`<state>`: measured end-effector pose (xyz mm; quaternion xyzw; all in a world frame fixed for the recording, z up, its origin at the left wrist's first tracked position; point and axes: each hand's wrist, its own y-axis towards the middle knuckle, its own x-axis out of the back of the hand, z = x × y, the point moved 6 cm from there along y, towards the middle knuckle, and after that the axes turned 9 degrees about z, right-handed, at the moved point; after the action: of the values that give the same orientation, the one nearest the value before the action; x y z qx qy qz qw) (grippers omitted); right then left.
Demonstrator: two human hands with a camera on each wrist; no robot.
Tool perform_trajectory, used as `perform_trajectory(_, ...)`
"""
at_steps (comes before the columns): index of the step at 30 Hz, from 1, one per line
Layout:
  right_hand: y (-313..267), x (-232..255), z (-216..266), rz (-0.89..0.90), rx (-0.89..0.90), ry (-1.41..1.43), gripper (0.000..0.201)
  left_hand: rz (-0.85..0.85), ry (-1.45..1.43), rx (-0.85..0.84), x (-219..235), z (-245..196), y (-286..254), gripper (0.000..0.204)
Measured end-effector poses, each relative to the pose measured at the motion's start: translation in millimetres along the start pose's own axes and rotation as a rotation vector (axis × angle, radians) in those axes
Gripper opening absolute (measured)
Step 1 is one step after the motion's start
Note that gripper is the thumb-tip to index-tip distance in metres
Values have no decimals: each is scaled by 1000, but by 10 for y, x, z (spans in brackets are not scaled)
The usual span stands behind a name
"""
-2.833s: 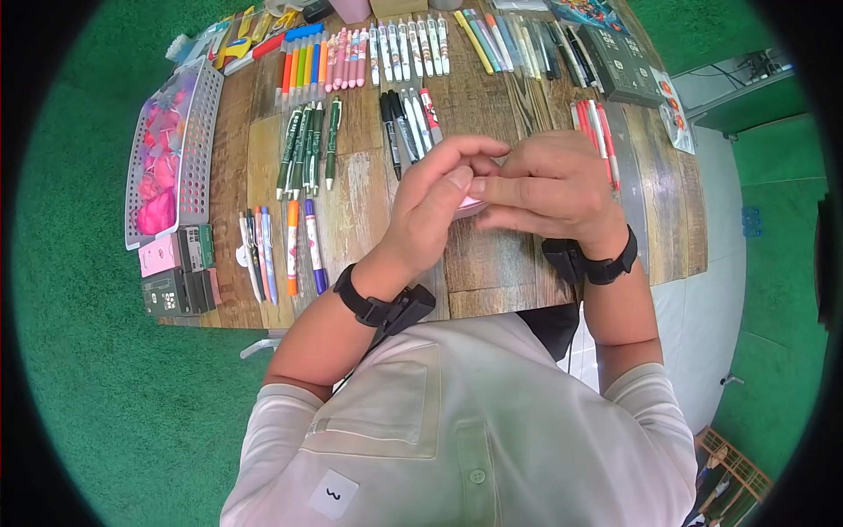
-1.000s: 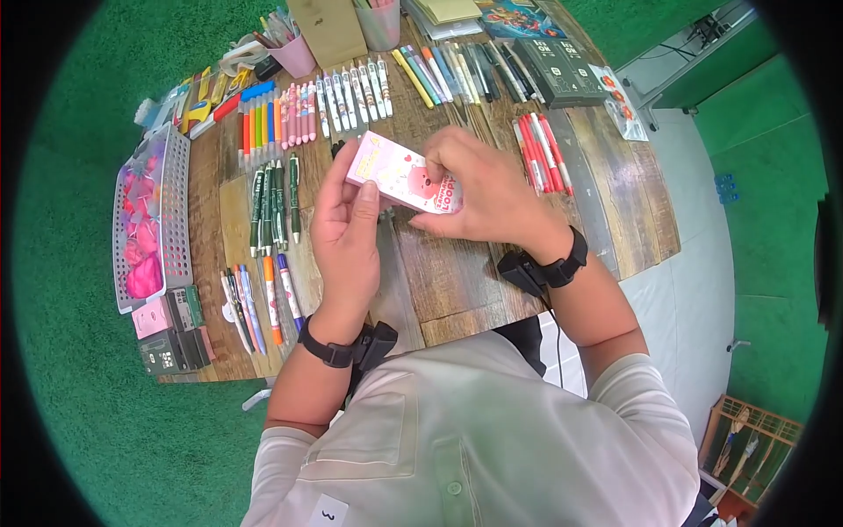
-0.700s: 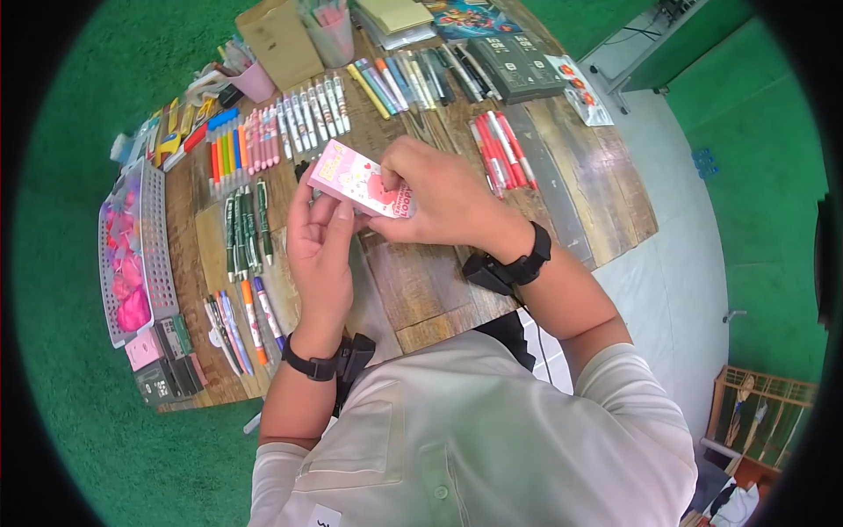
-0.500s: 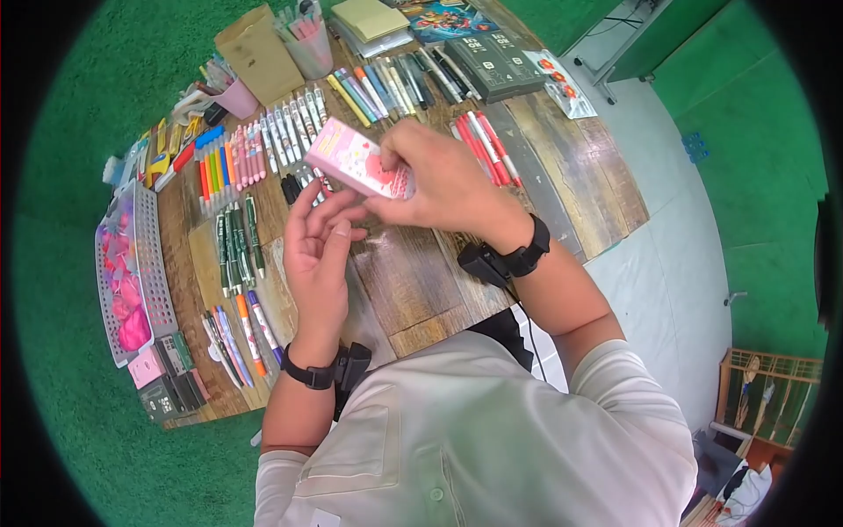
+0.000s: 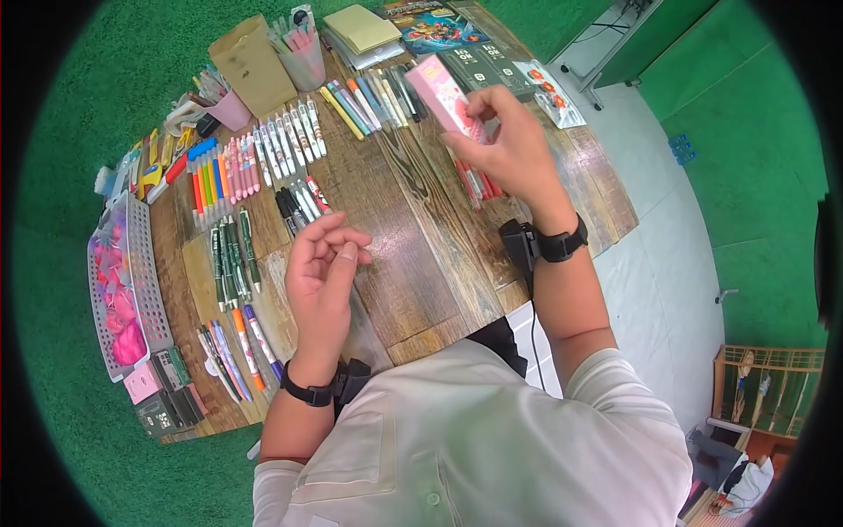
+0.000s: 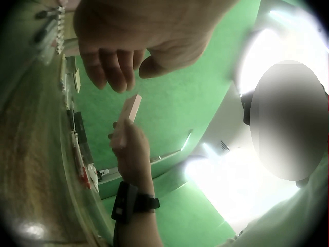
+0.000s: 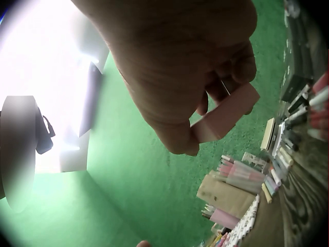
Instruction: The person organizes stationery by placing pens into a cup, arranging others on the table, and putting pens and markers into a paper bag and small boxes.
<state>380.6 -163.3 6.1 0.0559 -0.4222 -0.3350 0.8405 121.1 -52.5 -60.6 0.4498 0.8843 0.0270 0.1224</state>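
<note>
My right hand (image 5: 520,156) grips a small pink cardboard box (image 5: 443,95) printed with a cartoon figure, thumb on one side and fingers on the other. In the head view the box overlaps the dark pens and the black boxes (image 5: 492,70) at the far right. The right wrist view shows the pink box (image 7: 226,116) raised in the fingers, the table off to the side. Empty and loosely curled, my left hand (image 5: 321,279) hovers near the front middle of the table, just nearer than a small group of black, white and red markers (image 5: 300,204).
Rows of pens and markers (image 5: 290,140) cover the wooden table (image 5: 404,290). Red pens (image 5: 474,183) lie under the right hand. A perforated basket (image 5: 151,272) and small boxes (image 5: 167,395) line the left edge; a paper bag (image 5: 253,66) and pen cups (image 5: 301,57) stand behind.
The pink box was held in both hands; the left hand has let go. My right hand has carried it away to the far right, while the head view has turned and shifted.
</note>
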Motion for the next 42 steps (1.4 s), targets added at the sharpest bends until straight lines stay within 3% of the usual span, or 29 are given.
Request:
perform_trajectory(7, -153, 359, -394, -52, -140, -37, 48, 28, -24, 32, -25, -13, -25, 28)
perform_trajectory(9, -238, 509, -597, -103, -234, -144, 47, 34, -26, 29, -33, -25, -32, 27)
perform_trajectory(14, -416, 736, -1024, -32, -541, -403, 48, 54, -21, 20, -47, -28, -38, 25)
perform_trajectory(23, -340, 663, -1192, 56, -639, -595, 44, 74, -27, 21, -79, -23, -46, 25)
perform_trajectory(42, -373, 576, -1309, 123, -697, -574, 48, 90, -30, 29, -71, 8, -46, 25)
